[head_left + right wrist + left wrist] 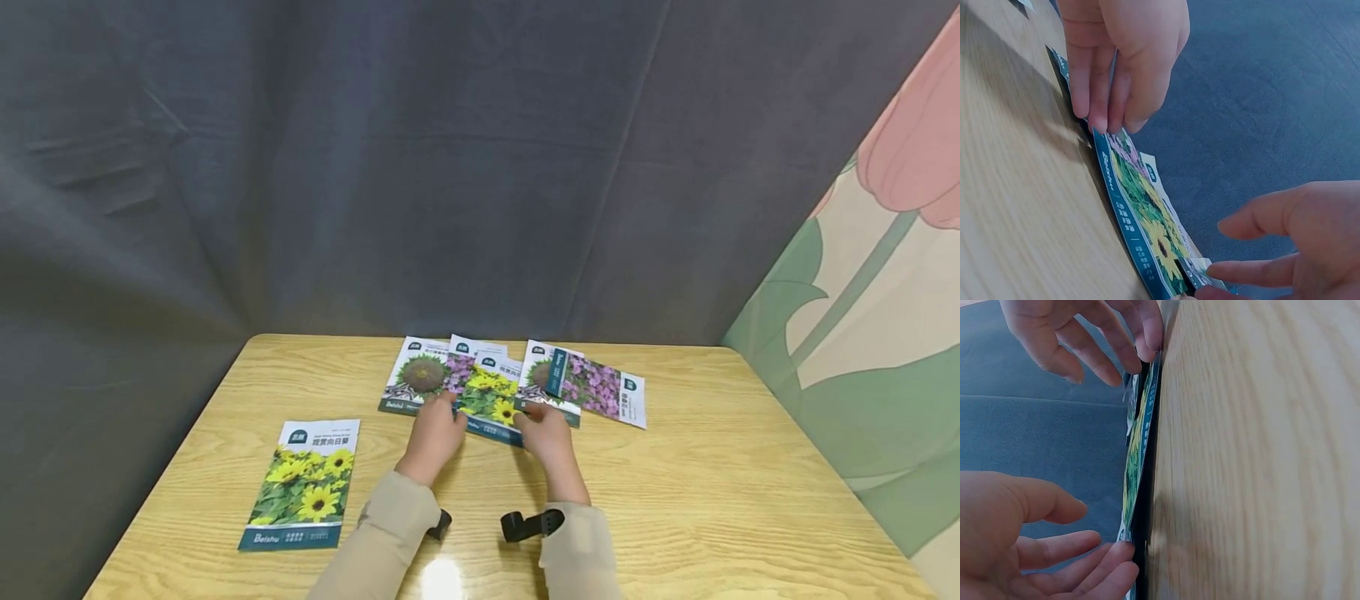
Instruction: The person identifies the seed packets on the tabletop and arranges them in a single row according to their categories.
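A seed packet with yellow sunflowers [489, 404] lies between my hands, overlapping the neighbouring packets. My left hand [435, 435] touches its left edge with the fingertips, the thumb held apart. At the right edge, the fingertips of my right hand [1310, 244] touch the packet, and that thumb also stands off. Under the left side sits a purple-flower packet [459, 367], partly covered. Left of it is a packet with a large brown-centred flower head [422, 373]. A similar packet [537, 354] lies to the right, beneath a sideways purple-flower packet [596, 387].
Another yellow sunflower packet [303, 483] lies apart at the front left of the wooden table [712, 492]. A dark grey curtain [465, 183] hangs right behind the table's back edge. A wall with painted tulips [885, 333] stands to the right.
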The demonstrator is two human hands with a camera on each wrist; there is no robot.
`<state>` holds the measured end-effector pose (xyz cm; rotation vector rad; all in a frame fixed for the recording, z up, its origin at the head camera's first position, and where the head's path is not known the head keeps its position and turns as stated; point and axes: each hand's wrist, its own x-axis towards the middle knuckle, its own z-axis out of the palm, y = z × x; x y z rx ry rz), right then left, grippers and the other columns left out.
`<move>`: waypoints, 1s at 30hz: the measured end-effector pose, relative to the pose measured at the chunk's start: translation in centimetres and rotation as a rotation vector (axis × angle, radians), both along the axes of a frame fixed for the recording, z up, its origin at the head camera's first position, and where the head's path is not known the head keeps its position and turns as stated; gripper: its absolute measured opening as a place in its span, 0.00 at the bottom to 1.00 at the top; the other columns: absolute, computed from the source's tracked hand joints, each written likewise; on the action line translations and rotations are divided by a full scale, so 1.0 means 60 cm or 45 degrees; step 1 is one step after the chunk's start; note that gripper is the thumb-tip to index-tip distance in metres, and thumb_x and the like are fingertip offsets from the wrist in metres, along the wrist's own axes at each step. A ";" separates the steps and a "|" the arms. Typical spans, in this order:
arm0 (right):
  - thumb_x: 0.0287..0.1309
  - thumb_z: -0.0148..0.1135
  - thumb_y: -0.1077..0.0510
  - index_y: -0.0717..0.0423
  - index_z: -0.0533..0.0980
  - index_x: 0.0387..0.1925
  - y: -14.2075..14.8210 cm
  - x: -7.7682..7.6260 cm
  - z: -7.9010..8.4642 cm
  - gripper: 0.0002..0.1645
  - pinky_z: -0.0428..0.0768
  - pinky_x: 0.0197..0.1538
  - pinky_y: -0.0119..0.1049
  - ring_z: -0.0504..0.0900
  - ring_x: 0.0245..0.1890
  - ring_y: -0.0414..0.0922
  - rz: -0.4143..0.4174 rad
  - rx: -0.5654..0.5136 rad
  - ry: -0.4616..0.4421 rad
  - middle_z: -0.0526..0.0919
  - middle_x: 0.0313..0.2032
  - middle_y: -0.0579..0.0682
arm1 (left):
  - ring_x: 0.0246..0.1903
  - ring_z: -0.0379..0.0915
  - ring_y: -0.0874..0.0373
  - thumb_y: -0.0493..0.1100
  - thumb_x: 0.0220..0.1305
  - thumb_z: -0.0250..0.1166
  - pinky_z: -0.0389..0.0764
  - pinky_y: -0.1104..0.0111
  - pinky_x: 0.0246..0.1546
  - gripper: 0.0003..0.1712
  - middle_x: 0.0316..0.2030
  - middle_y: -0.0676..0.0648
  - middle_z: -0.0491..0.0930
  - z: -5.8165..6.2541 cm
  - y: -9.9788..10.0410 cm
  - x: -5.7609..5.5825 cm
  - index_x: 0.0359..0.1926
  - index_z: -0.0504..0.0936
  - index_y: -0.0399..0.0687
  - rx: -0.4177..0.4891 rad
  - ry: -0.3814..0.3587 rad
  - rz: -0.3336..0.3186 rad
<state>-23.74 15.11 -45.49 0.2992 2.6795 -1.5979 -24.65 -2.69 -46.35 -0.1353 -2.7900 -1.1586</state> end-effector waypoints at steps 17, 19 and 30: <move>0.64 0.57 0.64 0.74 0.74 0.58 -0.008 0.005 0.002 0.23 0.86 0.37 0.42 0.82 0.43 0.56 -0.065 -0.132 0.030 0.81 0.47 0.66 | 0.43 0.83 0.44 0.27 0.62 0.65 0.85 0.57 0.44 0.20 0.43 0.36 0.84 -0.002 -0.007 -0.005 0.56 0.79 0.28 0.212 -0.009 0.006; 0.63 0.57 0.65 0.73 0.74 0.58 -0.009 0.005 0.002 0.23 0.86 0.36 0.42 0.81 0.40 0.54 -0.076 -0.184 0.020 0.81 0.46 0.65 | 0.43 0.83 0.44 0.28 0.62 0.65 0.85 0.58 0.44 0.21 0.44 0.36 0.83 -0.003 -0.010 -0.005 0.57 0.78 0.29 0.301 -0.049 0.018; 0.60 0.58 0.71 0.76 0.73 0.59 -0.007 0.004 -0.004 0.25 0.76 0.25 0.34 0.74 0.21 0.41 -0.037 -0.281 -0.025 0.84 0.36 0.61 | 0.44 0.82 0.42 0.31 0.64 0.62 0.85 0.59 0.39 0.25 0.48 0.37 0.82 -0.008 -0.043 0.008 0.63 0.75 0.32 0.520 -0.169 -0.026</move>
